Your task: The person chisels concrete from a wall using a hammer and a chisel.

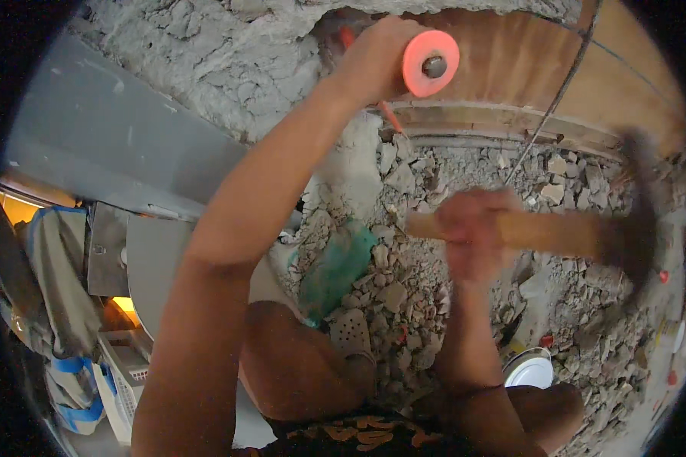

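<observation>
My left hand (377, 57) is raised to the broken grey wall and wrapped round a chisel, whose round pink-orange guard (414, 68) and steel striking end (434, 67) face me. The chisel's tip is out of sight beyond my hand. Lower and to the right, my right hand (476, 232) grips a hammer (549, 234) by its pale wooden handle, with the butt sticking out on the left. The dark hammer head (639, 228) lies far right, smeared by motion and apart from the chisel.
Rubble (404, 297) covers the floor, with a dusty green piece (339, 266) on it. A white-lidded bucket (530, 371) stands near my right leg. Rough broken plaster (229, 68) and a brown panel (511, 61) lie ahead. Left are a grey beam (122, 129) and a khaki bag (65, 266).
</observation>
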A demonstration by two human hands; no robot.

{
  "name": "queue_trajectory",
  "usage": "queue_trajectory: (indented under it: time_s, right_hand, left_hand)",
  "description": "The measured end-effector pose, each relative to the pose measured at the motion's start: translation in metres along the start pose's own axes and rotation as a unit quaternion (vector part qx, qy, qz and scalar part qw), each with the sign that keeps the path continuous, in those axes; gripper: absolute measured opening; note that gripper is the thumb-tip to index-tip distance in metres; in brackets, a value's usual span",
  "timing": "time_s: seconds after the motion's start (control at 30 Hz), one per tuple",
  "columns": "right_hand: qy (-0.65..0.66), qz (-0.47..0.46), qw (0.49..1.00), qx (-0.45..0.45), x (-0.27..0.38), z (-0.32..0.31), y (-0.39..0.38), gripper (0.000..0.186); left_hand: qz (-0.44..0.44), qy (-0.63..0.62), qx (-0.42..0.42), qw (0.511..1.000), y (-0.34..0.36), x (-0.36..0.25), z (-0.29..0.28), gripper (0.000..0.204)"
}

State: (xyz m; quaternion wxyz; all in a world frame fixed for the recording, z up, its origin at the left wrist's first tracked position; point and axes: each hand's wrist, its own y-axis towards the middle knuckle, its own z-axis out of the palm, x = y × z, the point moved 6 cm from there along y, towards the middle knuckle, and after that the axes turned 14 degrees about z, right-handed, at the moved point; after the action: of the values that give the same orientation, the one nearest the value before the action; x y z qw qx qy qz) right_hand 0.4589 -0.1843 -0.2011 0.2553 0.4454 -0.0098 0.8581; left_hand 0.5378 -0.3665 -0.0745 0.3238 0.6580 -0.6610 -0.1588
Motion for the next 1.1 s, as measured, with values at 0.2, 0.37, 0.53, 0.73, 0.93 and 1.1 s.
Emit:
queue_trajectory:
  time_s: [0.2,0.37,0.53,0.73,0.93,1.1]
  right_hand:
    - [0.125,-0.158,0.974,0.107,0.095,0.004,-0.002,0.012]
    - [-0.134,0.166,0.977,0.013,-0.07,-0.011,0.018,0.009]
    - [-0.111,0.064,0.991,-0.049,-0.036,-0.036,0.03,0.015]
    - [0.205,-0.104,0.962,0.15,0.088,-0.04,0.039,0.009]
    - [0.026,0.296,0.955,0.009,-0.104,-0.025,0.018,0.009]
    - [-0.034,-0.011,0.999,0.0,-0.017,-0.039,0.034,0.013]
  left_hand:
    - [0.0,0.041,0.06,0.997,0.025,0.008,0.025,0.027]
    - [-0.024,0.029,-0.021,0.999,0.027,0.001,0.019,0.024]
    - [-0.025,0.1,0.058,0.993,0.019,0.006,0.036,0.025]
    - [-0.04,0.106,0.064,0.992,0.033,0.007,0.052,0.022]
    - [-0.073,0.098,0.03,0.992,0.033,0.008,0.042,0.025]
    - [-0.045,0.059,0.017,0.997,0.018,0.009,0.034,0.026]
